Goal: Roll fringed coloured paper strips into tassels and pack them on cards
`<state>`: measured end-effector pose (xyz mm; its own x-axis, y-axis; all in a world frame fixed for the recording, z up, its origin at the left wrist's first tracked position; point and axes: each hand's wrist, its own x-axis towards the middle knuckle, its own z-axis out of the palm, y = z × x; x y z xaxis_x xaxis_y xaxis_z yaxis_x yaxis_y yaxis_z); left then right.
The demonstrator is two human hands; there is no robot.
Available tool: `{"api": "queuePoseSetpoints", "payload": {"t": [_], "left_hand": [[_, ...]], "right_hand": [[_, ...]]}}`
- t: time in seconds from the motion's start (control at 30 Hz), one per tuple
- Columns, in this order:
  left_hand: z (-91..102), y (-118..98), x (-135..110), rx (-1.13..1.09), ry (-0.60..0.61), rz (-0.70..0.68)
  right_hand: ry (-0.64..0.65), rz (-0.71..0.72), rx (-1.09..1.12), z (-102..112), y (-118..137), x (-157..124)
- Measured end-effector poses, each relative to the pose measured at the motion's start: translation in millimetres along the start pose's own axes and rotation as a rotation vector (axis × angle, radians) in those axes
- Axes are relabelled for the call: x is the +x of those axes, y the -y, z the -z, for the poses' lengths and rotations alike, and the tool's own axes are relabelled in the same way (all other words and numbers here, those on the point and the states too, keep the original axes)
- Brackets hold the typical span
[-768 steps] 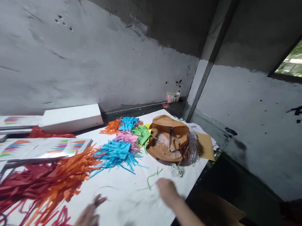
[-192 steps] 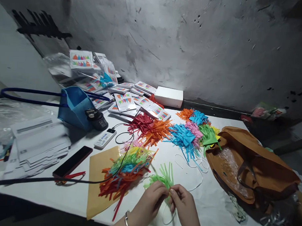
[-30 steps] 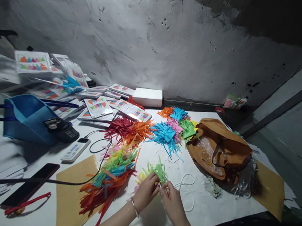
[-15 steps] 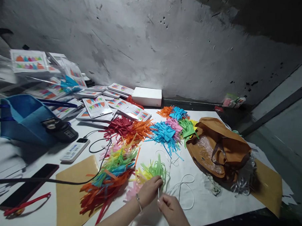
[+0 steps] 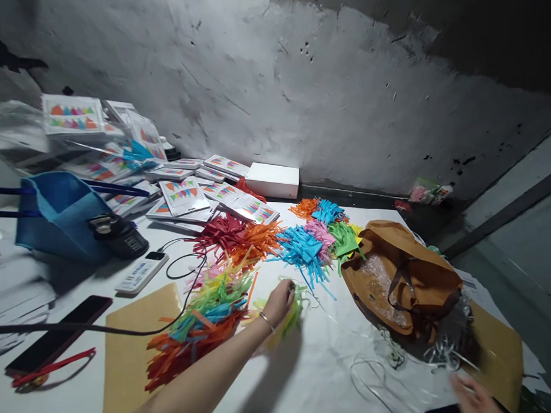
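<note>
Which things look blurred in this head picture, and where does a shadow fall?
In the head view, the right hand is smeared; in the head view, the green and yellow tassels at the left hand look softly blurred; in the head view, a soft shadow lies on the white table, alongside the left forearm.

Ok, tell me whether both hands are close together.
No: the left hand is at a green and yellow bunch of strips, while the right hand is apart, near the brown bag.

No legible text, blurred print on white device (image 5: 141,274), blurred lettering on black bottle (image 5: 119,237)
</note>
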<state>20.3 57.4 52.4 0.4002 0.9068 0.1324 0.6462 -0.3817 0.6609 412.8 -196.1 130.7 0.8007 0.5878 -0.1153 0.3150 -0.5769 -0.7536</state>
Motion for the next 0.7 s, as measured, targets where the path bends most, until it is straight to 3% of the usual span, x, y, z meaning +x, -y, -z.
{"api": "queuePoseSetpoints", "payload": {"t": [0.1, 0.17, 0.23, 0.3, 0.37, 0.43, 0.53, 0.7], "left_hand": [[-12.2, -20.5, -4.2, -0.038, 0.08, -0.087], [-13.9, -25.9, -19.4, -0.05, 0.151, -0.191], [-6.1, -20.5, -40.6, -0.029, 0.141, -0.237], [11.1, -3.8, -64.2, 0.07, 0.007, -0.133], [33.9, 21.9, -87.4, 0.235, -0.15, 0.08], [57.7, 52.3, -108.2, 0.35, -0.23, 0.29], [89.9, 95.3, -131.2, 0.134, -0.206, 0.457], [133.8, 130.9, -140.9, -0.227, -0.234, 0.442]], "right_hand": [[0.036, 0.058, -0.343, -55.2, 19.7, -15.1], [0.064, 0.178, -0.373, -93.2, 38.3, -33.7], [0.196, 0.348, -0.304, -128.3, 55.5, -56.3], [0.405, 0.516, -0.22, -161.9, 68.6, -82.1], [0.57, 0.635, -0.165, -195.3, 76.8, -110.9], [0.705, 0.721, -0.188, -226.6, 81.2, -140.8], [0.898, 0.832, -0.309, -263.6, 86.6, -179.2], [1.117, 0.928, -0.372, -289.5, 105.9, -208.0]]}}
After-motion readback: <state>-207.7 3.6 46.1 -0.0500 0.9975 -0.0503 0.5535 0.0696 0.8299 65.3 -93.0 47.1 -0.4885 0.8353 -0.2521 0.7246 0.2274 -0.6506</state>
